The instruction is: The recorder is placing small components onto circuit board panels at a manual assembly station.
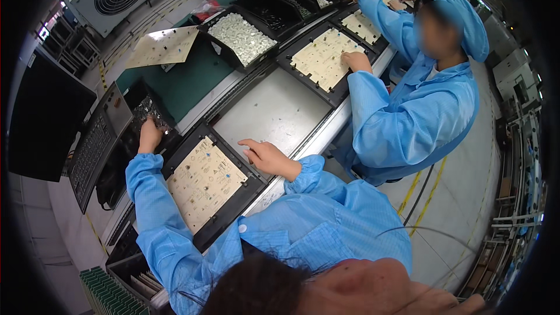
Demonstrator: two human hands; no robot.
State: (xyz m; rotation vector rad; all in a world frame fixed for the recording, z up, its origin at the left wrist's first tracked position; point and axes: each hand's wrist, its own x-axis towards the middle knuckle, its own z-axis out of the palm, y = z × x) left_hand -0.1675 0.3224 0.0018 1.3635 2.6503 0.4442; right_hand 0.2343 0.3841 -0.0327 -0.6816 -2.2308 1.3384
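My left hand (pixel 150 136) reaches into a black bin (pixel 153 90) of small shiny parts (pixel 146 111), its fingers drawn together among them. Whatever they pinch is too small to make out. My right hand (pixel 269 158) is at the far right corner of a black carrier frame (pixel 205 228), index finger stretched out and the others loosely bent, with nothing visible in it. In that frame lies a cream circuit board (pixel 201 189) bearing a few small blue and black components. Black clips sit along the board's edges.
A co-worker in blue (pixel 414 105) touches another cream board (pixel 326 58) farther along the line. A bin of white parts (pixel 240 38) stands beyond the rail, near a tilted board (pixel 162 46). A keyboard (pixel 90 151) and black monitor (pixel 44 119) are at left; green boards (pixel 108 291) stand lower left.
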